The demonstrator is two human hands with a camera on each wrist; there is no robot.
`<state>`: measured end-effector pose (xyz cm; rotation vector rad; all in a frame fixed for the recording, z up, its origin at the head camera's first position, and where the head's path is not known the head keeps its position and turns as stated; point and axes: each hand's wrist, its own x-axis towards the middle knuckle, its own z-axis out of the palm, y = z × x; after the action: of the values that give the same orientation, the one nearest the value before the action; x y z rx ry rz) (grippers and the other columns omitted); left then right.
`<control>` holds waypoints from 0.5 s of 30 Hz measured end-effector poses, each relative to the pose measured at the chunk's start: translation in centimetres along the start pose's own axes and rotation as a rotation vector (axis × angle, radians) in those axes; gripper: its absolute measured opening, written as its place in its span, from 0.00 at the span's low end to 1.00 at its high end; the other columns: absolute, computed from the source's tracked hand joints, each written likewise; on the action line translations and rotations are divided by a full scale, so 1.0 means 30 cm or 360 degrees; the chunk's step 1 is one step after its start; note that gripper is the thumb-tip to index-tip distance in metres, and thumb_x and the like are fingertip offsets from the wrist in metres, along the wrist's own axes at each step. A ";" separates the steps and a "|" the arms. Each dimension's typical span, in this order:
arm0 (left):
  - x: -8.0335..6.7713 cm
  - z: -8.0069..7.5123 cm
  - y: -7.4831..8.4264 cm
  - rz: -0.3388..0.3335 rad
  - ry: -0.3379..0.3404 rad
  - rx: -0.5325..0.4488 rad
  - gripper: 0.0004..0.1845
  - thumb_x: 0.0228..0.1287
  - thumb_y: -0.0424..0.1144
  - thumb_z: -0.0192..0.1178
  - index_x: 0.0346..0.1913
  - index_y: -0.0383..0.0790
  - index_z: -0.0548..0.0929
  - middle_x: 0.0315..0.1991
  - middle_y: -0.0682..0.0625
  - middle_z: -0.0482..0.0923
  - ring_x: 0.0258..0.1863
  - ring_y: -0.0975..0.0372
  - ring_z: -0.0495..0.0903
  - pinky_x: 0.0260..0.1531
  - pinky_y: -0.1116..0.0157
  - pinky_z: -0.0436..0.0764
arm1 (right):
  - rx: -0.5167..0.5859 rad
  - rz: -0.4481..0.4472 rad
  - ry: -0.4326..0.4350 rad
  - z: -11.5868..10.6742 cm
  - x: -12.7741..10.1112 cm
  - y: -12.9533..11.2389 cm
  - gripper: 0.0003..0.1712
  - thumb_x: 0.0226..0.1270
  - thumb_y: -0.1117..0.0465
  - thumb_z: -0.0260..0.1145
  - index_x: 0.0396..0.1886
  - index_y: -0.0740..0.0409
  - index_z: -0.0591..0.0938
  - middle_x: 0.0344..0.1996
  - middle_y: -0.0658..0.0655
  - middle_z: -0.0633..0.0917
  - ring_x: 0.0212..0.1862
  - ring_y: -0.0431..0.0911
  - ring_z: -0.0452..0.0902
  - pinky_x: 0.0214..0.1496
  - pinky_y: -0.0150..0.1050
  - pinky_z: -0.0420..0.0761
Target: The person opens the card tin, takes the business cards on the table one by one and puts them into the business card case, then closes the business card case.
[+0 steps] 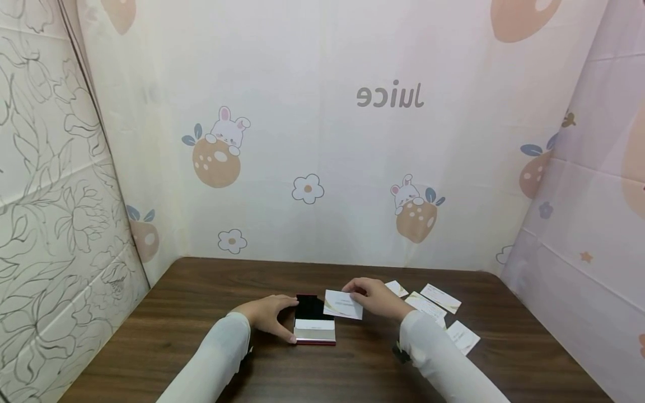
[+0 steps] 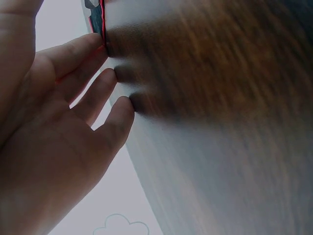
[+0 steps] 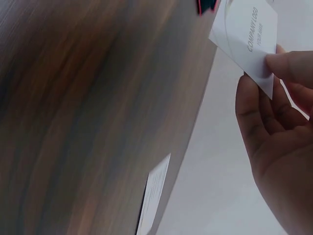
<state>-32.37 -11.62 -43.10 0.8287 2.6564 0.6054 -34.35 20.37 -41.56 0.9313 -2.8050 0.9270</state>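
A card case (image 1: 314, 331) lies opened on the wooden table, with a black inside, red edges and a white card in its near half. My left hand (image 1: 269, 315) touches the case's left side, thumb at the near corner and fingers at the far one. In the left wrist view those fingers (image 2: 93, 93) reach toward the case's red edge (image 2: 103, 24). Between thumb and fingers my right hand (image 1: 377, 298) pinches a white business card (image 1: 342, 305), held just right of the case. The right wrist view shows printed lettering on this business card (image 3: 252, 34).
Several more business cards lie on the table (image 1: 201, 347) to the right, among them one at the back (image 1: 440, 298) and one nearer (image 1: 462, 337). My right forearm partly covers some. A patterned curtain (image 1: 312, 140) hangs behind the table.
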 end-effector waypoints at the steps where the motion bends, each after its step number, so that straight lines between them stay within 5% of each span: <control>1: 0.001 0.001 -0.002 0.0004 0.0000 0.0000 0.50 0.51 0.57 0.77 0.74 0.41 0.68 0.73 0.45 0.64 0.73 0.50 0.60 0.68 0.47 0.63 | -0.0001 -0.0016 0.0004 0.012 0.010 -0.010 0.10 0.73 0.68 0.62 0.46 0.52 0.86 0.41 0.45 0.84 0.43 0.41 0.76 0.49 0.43 0.79; 15: 0.010 0.009 -0.011 -0.0003 0.0024 0.0008 0.51 0.49 0.59 0.77 0.73 0.39 0.69 0.72 0.45 0.66 0.72 0.51 0.62 0.68 0.49 0.63 | 0.0061 -0.0064 -0.0038 0.129 0.097 -0.097 0.09 0.73 0.67 0.62 0.44 0.53 0.86 0.38 0.47 0.84 0.39 0.40 0.75 0.44 0.40 0.79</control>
<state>-32.65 -11.61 -43.54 0.8259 2.6731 0.6073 -34.58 14.82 -42.57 1.0063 -2.7861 0.9740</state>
